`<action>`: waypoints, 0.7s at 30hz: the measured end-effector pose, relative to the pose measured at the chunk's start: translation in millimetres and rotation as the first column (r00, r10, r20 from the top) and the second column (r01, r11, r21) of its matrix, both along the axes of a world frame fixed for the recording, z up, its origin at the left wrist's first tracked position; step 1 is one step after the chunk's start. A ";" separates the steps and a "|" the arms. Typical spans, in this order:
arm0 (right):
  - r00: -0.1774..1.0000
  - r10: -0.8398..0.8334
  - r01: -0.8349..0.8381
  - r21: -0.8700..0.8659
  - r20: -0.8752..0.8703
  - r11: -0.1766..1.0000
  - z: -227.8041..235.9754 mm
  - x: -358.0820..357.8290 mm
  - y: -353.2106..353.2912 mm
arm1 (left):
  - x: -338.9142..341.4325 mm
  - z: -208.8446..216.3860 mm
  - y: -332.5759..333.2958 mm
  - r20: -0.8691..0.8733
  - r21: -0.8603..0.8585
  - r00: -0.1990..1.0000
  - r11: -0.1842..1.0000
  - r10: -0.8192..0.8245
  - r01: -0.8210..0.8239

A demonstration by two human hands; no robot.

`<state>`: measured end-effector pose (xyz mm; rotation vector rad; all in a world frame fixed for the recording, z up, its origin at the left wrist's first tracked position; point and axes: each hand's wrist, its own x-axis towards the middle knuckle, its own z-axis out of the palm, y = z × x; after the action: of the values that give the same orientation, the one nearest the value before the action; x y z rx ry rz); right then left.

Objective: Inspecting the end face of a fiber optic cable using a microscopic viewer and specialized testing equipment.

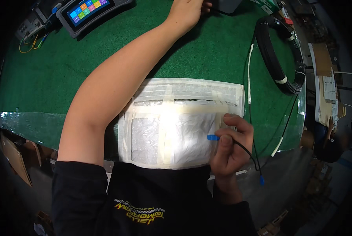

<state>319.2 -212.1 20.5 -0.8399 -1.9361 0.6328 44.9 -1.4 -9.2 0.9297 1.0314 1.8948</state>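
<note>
My right hand (233, 145) is closed in a pinch on a thin black fiber optic cable (244, 148), just behind its blue connector (213, 137). A second blue connector (261, 180) hangs below that hand at the end of a black cable. Underneath the pinched end lies a pale, taped mat (144, 135) with a white sheet in its middle, at the table's near edge. My left arm stretches across the table, and my left hand (187, 15) is at the top edge beside a dark grey object (225, 6). The picture's edge cuts off most of its fingers.
A tester with a lit, colorful screen (87, 11) stands at the far left, beside a grey device (32, 23) with thin yellow leads. A black cable coil (276, 59) lies on the green table (46, 86) at right, near a green box (264, 4).
</note>
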 end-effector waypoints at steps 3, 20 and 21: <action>1.000 0.016 -0.016 -0.016 0.004 1.000 -2.2 -0.6 0.7 | -0.5 -1.6 -2.2 0.000 -0.027 1.000 1.000 0.007 -0.007; 0.955 0.276 -0.273 -0.041 0.110 0.961 28.6 -5.9 35.7 | 10.9 7.5 -14.0 -0.121 0.054 0.982 0.989 0.146 -0.140; 0.956 0.273 -0.273 -0.018 0.108 0.962 30.6 -10.7 44.7 | 9.9 7.0 -13.8 -0.119 0.024 0.985 0.992 0.126 -0.124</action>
<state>308.5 -167.4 51.1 -0.6229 -2.1734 0.7660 54.8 -15.2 -2.2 1.0197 1.1708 1.9719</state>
